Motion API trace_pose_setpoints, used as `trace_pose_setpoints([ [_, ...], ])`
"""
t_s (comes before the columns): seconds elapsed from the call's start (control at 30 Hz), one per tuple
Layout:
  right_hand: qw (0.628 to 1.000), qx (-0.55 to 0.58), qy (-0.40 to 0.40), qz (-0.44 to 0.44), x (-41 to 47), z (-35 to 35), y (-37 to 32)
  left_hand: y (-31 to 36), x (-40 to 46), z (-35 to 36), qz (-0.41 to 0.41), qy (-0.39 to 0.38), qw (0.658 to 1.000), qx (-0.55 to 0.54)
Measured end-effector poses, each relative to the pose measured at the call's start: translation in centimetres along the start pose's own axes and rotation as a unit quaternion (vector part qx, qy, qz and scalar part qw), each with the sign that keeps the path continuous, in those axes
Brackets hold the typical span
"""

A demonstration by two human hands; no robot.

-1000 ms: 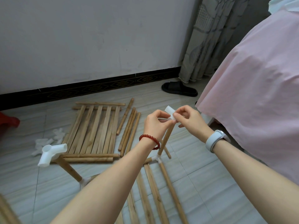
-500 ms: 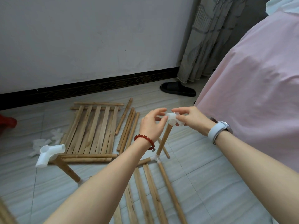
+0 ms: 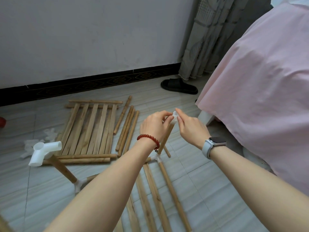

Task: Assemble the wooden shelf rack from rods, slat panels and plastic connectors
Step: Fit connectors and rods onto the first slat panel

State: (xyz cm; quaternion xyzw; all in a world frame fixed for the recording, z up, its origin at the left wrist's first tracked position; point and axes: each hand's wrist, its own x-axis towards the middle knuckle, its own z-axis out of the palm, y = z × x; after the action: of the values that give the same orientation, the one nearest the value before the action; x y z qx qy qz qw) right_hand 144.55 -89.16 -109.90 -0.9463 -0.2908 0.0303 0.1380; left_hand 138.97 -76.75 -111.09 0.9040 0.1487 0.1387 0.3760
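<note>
Since a moment ago, both my hands have turned the white connector [image 3: 174, 116] so it now sits on top of the standing rod [image 3: 165, 138]. My left hand [image 3: 154, 125] and my right hand [image 3: 190, 127] each pinch that connector with curled fingertips, one on each side. Behind them the slat panel [image 3: 91, 129] lies flat on the floor, with loose rods [image 3: 127, 129] just beside it.

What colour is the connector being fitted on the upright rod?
White connector, clearest in the head view.
</note>
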Motion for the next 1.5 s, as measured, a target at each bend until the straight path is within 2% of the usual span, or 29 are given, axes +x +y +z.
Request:
trace_pose_setpoints([
  [0.13, 1.000, 0.000, 0.007, 0.019, -0.4, 0.3, 1.0, -0.6, 0.3, 0.8, 0.032, -0.054, 0.997, -0.040],
  [0.2, 1.000, -0.006, 0.008, 0.015, -0.2, 0.3, 1.2, -1.4, 0.3, 1.0, 0.024, -0.053, 0.997, -0.055],
  [0.37, 1.000, -0.008, 0.005, 0.003, 0.0, 0.6, 0.8, -4.0, -0.3, 1.5, 0.001, -0.071, 0.997, -0.004],
  [0.5, 0.999, -0.037, -0.012, 0.027, -0.7, 0.5, 0.7, -4.9, -1.2, 0.9, -0.022, -0.087, 0.995, 0.033],
  [0.6, 0.992, -0.106, -0.034, 0.054, -0.6, -0.3, 0.1, -4.7, -2.6, -0.2, -0.028, -0.096, 0.991, 0.086],
  [0.7, 0.979, -0.197, -0.027, 0.043, -0.2, -1.1, -2.1, -4.4, -4.0, -3.1, -0.027, -0.102, 0.985, 0.134],
  [0.77, 0.975, -0.219, -0.022, 0.038, -0.4, -1.1, -4.5, -4.4, -5.2, -5.4, -0.019, -0.097, 0.985, 0.138],
  [0.87, 0.976, -0.217, 0.005, -0.037, -1.5, 0.0, -9.1, -5.7, -8.1, -9.5, -0.021, -0.087, 0.988, 0.125],
  [0.93, 0.975, -0.142, 0.063, -0.161, -2.6, 1.3, -12.3, -7.1, -10.5, -12.1, -0.026, -0.089, 0.989, 0.117],
  [0.97, 0.973, -0.088, 0.060, -0.204, -3.4, 1.9, -13.9, -7.9, -11.6, -13.2, -0.028, -0.095, 0.989, 0.112],
  [1.03, 0.971, -0.024, -0.037, -0.233, -5.3, 3.5, -17.5, -10.3, -14.2, -15.2, -0.055, -0.112, 0.985, 0.115],
  [1.1, 0.956, -0.002, -0.148, -0.252, -6.8, 6.1, -20.2, -13.4, -16.8, -16.9, -0.104, -0.134, 0.976, 0.133],
  [1.17, 0.939, 0.015, -0.224, -0.259, -7.8, 9.4, -22.6, -17.3, -19.1, -18.3, -0.160, -0.140, 0.965, 0.155],
  [1.37, 0.882, -0.032, -0.368, -0.291, -10.4, 21.2, -27.1, -28.2, -25.3, -18.0, -0.303, -0.128, 0.935, 0.130],
  [1.43, 0.861, -0.062, -0.395, -0.313, -11.3, 25.1, -28.0, -30.7, -27.0, -16.4, -0.343, -0.110, 0.927, 0.105],
  [1.5, 0.858, -0.093, -0.392, -0.318, -12.1, 28.5, -28.5, -32.5, -28.5, -14.7, -0.368, -0.085, 0.922, 0.086],
])
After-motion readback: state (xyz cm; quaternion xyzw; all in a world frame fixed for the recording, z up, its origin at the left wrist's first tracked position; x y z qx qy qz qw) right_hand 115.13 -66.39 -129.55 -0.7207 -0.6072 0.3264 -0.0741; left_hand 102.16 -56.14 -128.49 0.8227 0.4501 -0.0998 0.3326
